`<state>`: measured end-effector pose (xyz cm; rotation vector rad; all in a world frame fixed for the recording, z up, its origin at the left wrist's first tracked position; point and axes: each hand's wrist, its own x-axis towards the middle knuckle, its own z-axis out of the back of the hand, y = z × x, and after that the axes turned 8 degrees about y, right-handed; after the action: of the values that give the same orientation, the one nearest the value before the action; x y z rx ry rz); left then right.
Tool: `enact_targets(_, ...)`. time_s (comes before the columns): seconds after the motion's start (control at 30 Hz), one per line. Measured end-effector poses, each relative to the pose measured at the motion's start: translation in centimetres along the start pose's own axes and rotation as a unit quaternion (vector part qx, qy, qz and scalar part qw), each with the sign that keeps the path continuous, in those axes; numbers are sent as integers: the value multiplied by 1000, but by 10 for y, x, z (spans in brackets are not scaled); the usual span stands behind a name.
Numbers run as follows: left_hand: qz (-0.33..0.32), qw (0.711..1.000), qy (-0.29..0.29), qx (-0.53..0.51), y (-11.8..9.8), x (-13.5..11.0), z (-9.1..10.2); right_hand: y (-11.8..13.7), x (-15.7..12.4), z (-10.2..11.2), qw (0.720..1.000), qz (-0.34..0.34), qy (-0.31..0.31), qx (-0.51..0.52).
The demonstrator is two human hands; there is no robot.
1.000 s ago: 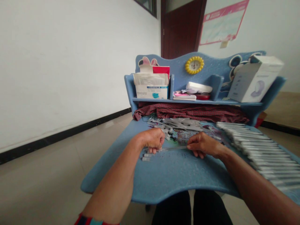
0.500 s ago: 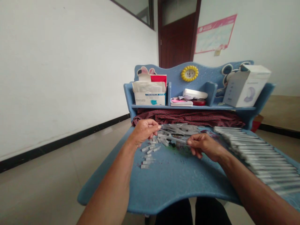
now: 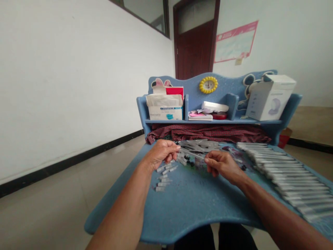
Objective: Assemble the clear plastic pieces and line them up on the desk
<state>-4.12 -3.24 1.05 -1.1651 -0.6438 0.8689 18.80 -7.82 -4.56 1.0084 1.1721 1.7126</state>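
My left hand and my right hand both pinch one thin clear tube, which slants between them just above the blue desk. The left fingertips close on its upper left end, the right fingertips on its lower right end. Behind the tube lies a loose heap of similar clear tubes. Several small grey caps are scattered on the desk under and in front of my left hand.
A long row of laid-out tubes fills the desk's right side. Red checked cloth lies under the shelf, which holds a mask box, papers and a white carton. Bare floor lies left.
My left hand rose from the desk near the caps to the heap and closed on the tube's left end. My right hand stayed on the tube and lifted slightly. The camera tilted up.
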Motion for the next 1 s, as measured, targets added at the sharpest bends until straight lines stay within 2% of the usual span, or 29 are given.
enact_targets(0.2,27,999,5,-34,4,2,2,-3,-3,-5,996,43,-14,-79)
enact_targets(0.33,38,998,14,-48,4,3,-1,-4,-3,-5,990,72,-50,-114)
enact_targets(0.5,33,997,-5,-70,4,5,-7,-4,-3,-6,985,91,-61,-133)
enact_targets(0.77,29,999,-5,-39,1,6,-7,-9,3,-4,984,73,-50,-155)
enact_targets(0.87,23,1000,-10,-4,1,12,-8,-7,7,0,968,84,-76,-224)
enact_targets(1.0,28,999,28,29,1,19,-13,4,9,3,936,91,-85,-328)
